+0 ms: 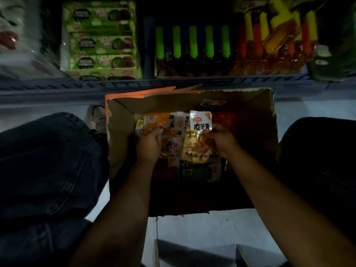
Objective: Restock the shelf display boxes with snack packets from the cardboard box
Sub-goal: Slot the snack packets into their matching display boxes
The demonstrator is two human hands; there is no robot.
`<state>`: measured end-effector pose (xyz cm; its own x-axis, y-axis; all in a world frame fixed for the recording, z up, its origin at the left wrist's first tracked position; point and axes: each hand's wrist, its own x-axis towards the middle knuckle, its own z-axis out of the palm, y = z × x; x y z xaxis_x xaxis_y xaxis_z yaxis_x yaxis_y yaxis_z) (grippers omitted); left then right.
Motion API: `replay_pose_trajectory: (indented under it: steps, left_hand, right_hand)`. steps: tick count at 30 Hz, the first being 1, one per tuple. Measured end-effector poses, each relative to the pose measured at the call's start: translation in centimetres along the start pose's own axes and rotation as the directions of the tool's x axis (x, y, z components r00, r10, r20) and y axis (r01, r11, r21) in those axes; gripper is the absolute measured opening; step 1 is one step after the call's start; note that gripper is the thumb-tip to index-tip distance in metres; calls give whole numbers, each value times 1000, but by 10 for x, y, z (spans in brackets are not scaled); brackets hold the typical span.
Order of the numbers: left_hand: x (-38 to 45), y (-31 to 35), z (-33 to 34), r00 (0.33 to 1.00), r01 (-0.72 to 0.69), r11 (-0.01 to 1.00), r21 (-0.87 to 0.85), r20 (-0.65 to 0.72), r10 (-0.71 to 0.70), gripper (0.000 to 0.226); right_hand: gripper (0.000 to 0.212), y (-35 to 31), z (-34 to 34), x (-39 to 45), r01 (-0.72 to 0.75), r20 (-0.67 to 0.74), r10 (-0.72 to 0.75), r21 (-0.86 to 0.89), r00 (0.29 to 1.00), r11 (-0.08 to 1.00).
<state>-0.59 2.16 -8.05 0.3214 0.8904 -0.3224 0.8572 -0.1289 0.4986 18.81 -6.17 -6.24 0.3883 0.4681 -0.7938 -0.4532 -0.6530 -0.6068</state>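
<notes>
Cardboard frames everything that matters in the head view: the open cardboard box [123,120] sits on the floor between the person's knees, just below the shelf edge [173,82], with loose snack packets [173,145] heaped inside. The right hand [221,140] pinches a pale yellow packet [200,132] by its side, lifting it upright above the heap. The left hand [149,144] has its fingers curled onto an orange packet [154,122] at the heap's far-left edge. On the shelf above stand green display boxes [100,41], a row of green-capped items [192,43] and orange and yellow packs [277,41]; the light is dim, and which box takes these packets I cannot tell. To do this gathering step well, it seems wise to square several same-flavoured packets into one neat stack, labels facing alike, holding them by their edges so the slippery film does not fan out, and only then raise them to the matching box.
</notes>
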Motion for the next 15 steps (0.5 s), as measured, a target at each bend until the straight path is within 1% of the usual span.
replay_pose_trajectory:
  steps: [2, 4, 6, 8, 11, 12, 15]
  left_hand:
    - [-8, 9, -12, 999, -2, 997, -81, -51, -3, 31]
    - [-13, 20, -27, 995, 7, 978, -210, -99, -29, 28]
    - [-20, 32, -45, 990, 6, 950, -311, -130, -49, 28]
    - [-29, 48, -65, 992, 29, 919, -394, -105, -76, 29]
    - [-47, 73, -99, 990, 101, 799, -592, -19, -139, 33]
    - [-52, 79, -107, 990, 115, 765, -633, 12, -138, 36]
    - [-65, 102, -131, 987, 160, 705, -691, 90, -136, 39]
  right_hand:
    - [11, -9, 0, -11, 16, 36, -15, -28, 999, 999]
    - [9, -18, -1, -24, 39, 70, -35, -52, 997, 998]
    - [13, -29, 0, -42, 66, 91, -60, -60, 994, 996]
    - [16, -39, 1, -60, 114, 111, -106, -60, 988, 992]
    - [10, -58, 5, -91, 185, 151, -175, -55, 973, 981]
    - [9, -65, 6, -102, 207, 163, -196, -51, 967, 977]
    - [8, -83, 11, -132, 278, 196, -262, -63, 945, 958]
